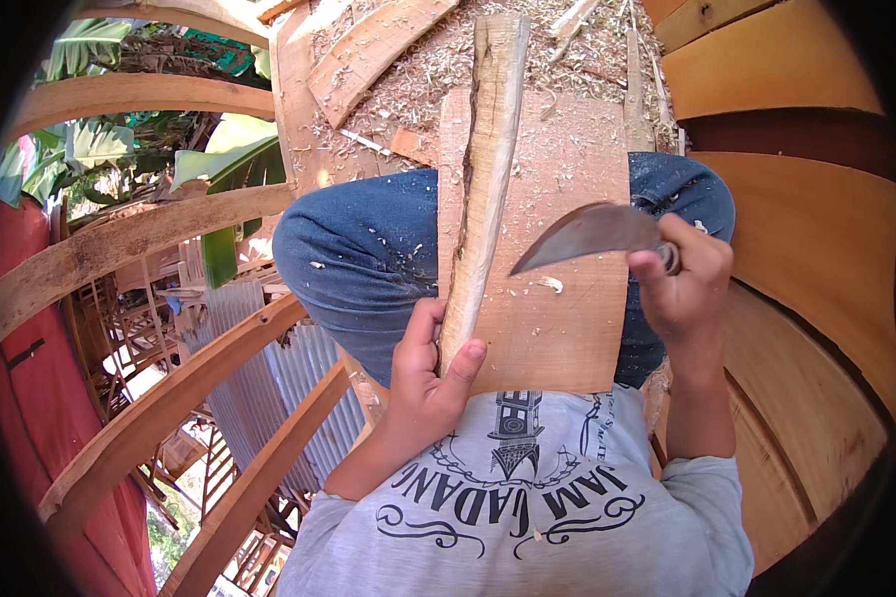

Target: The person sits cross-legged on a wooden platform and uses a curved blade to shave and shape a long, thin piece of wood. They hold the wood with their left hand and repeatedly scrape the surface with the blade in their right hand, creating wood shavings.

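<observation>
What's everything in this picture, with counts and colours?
Jeans: one pair, blue, middle
Board: one, light brown, across jeans
Wood strip: one, tan, dark-edged, above board
Curved knife: one, grey blade, right of wood strip
Shavings: many, pale, mostly beyond jeans
Scrap wood: several, brown, among shavings
Rails: several, brown, left side
Planks: several, orange-brown, right side
Metal sheeting: count unclear, grey, beyond rails
Leaves: several, green, upper left
Covering: red, far left
Shirt: one, grey, lower middle
Left hand: one, holding wood strip
Right hand: one, holding curved knife
</observation>
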Available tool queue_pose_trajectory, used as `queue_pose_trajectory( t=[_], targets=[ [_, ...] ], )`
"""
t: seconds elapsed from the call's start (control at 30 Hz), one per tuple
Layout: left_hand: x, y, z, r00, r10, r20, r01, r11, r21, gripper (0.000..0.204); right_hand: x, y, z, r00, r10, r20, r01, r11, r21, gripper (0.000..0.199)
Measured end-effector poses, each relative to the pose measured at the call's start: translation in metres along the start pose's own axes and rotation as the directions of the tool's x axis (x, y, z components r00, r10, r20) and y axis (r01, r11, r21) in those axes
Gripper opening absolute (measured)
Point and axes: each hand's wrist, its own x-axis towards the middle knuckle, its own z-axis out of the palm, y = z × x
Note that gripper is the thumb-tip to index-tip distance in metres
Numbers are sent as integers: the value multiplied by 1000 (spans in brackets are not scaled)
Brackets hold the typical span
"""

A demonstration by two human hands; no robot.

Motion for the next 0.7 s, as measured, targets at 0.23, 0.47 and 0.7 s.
queue_pose_trajectory(
  t=[0.23,0.47,0.7],
  targets=[
    [-1,5,2,996,-17,92,7,995,103,30,16,12,30,974,-224,-23,214,955,-208,66],
    [-4,-4,-1,997,49,59,-54,995,87,31,4,3,34,971,-225,77,230,971,-69,63],
    [10,-23,-1,956,285,70,-293,937,190,34,-3,-9,37,976,-164,146,162,986,25,55]
  ],
)
